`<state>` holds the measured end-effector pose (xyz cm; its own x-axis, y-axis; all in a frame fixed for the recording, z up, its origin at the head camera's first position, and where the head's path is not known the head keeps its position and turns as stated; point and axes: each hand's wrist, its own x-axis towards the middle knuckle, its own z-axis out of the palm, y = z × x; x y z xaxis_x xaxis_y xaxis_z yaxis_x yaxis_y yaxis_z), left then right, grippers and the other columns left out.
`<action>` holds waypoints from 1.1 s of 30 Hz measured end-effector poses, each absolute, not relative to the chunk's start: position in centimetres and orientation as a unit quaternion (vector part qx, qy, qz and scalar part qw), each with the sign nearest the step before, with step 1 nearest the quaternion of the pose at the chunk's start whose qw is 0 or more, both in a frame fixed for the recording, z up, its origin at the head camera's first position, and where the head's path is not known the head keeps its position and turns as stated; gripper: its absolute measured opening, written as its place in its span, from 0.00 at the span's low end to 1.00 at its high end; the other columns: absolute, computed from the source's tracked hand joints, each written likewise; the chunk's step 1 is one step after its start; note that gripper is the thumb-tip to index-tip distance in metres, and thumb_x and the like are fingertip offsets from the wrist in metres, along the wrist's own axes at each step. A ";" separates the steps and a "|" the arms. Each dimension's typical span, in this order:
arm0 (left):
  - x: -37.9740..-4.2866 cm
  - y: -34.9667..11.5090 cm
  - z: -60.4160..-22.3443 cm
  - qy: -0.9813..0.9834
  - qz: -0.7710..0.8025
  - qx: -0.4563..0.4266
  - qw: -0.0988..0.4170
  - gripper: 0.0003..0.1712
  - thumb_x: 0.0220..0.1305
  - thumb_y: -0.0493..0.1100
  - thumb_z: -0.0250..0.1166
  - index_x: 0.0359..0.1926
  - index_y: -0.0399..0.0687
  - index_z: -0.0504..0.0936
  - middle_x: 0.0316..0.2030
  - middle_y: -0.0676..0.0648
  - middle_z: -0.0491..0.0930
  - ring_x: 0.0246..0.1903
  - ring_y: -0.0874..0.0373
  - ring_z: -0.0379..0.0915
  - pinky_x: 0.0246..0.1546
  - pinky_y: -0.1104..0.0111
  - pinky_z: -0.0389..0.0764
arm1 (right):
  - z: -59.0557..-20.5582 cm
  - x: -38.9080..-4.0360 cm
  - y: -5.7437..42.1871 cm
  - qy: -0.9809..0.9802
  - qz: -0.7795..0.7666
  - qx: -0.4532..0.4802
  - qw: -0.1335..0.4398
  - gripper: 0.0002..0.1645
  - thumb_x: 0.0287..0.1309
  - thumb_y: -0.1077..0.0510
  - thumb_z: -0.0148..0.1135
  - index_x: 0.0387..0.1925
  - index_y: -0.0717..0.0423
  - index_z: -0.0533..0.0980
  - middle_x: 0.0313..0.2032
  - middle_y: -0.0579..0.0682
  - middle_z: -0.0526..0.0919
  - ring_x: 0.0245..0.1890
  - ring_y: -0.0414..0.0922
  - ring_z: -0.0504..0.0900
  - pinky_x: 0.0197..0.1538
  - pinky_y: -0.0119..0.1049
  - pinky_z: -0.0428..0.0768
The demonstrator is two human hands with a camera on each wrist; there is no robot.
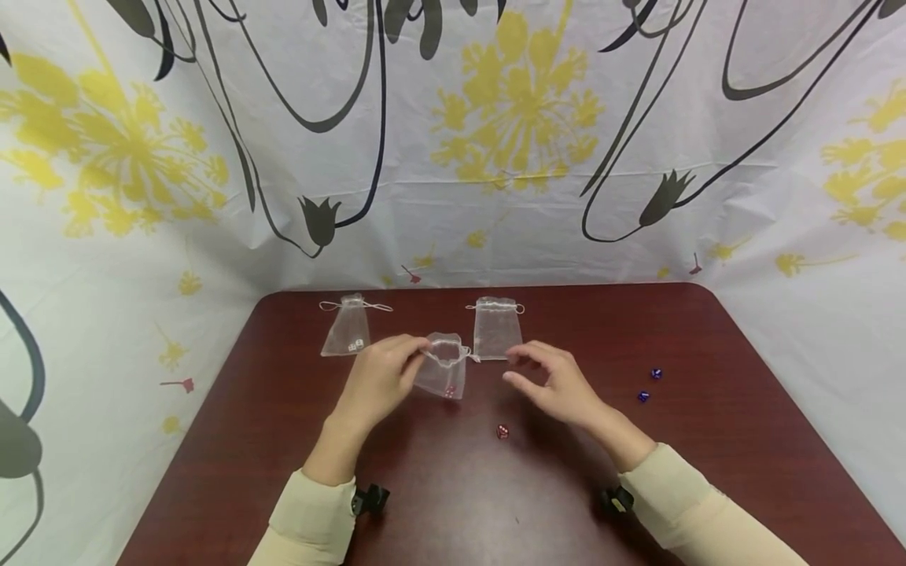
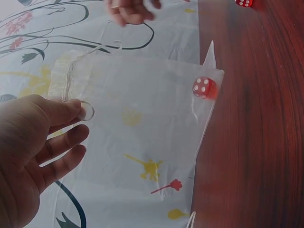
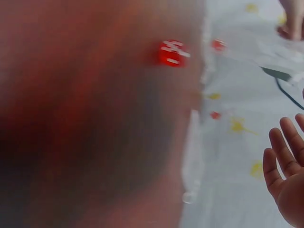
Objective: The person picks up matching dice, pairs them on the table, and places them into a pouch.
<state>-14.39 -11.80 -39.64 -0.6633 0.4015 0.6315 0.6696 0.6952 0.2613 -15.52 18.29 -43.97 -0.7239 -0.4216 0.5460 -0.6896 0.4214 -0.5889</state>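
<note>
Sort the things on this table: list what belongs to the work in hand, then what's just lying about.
In the work, it seems:
mesh bag pinched by the left hand
at least one red die inside it
loose red die near the right hand

Apparently just lying about:
back left bag, with white dice
back right bag
two blue dice

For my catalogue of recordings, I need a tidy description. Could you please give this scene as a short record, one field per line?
Left hand: pinches the middle pouch near its mouth
Right hand: holds nothing
Inside middle pouch: red die, showing through
Left pouch: white dice near its bottom
Right pouch: no dice visible inside
Loose dice: second red die nearer the person; two blue dice to the right
Surface: dark reddish table
</note>
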 end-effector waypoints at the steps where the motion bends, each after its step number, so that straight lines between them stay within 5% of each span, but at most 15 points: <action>1: -14.4 -11.8 -39.7 -0.879 -0.244 -0.304 0.275 0.09 0.60 0.31 0.72 0.41 0.43 0.88 0.35 0.50 0.87 0.36 0.54 0.85 0.40 0.61 0.84 | -44.5 -15.3 18.3 -0.829 0.419 0.339 0.150 0.18 0.55 0.63 0.75 0.48 0.55 0.82 0.40 0.45 0.85 0.38 0.50 0.85 0.40 0.44 0.84; 9: -14.4 -11.9 -39.9 -0.878 -0.244 -0.303 0.280 0.09 0.59 0.32 0.73 0.41 0.44 0.88 0.35 0.51 0.87 0.35 0.55 0.84 0.37 0.62 0.84 | -48.1 -13.8 18.3 -0.845 0.376 0.370 0.086 0.17 0.58 0.58 0.74 0.48 0.59 0.82 0.41 0.51 0.86 0.41 0.45 0.84 0.44 0.42 0.84; 20: -14.4 -12.0 -40.1 -0.880 -0.245 -0.302 0.274 0.09 0.59 0.32 0.73 0.41 0.45 0.88 0.35 0.51 0.87 0.35 0.56 0.84 0.37 0.63 0.84 | -49.0 -13.2 18.4 -0.884 0.276 0.377 -0.006 0.21 0.54 0.47 0.78 0.46 0.51 0.85 0.45 0.42 0.82 0.48 0.40 0.79 0.50 0.42 0.81; 33: -14.4 -12.0 -40.2 -0.883 -0.244 -0.300 0.265 0.08 0.60 0.33 0.73 0.41 0.46 0.88 0.36 0.51 0.88 0.36 0.57 0.85 0.38 0.63 0.85 | -49.2 -13.6 18.6 -0.868 0.297 0.396 0.038 0.11 0.54 0.55 0.78 0.39 0.51 0.87 0.43 0.44 0.83 0.45 0.40 0.81 0.47 0.40 0.82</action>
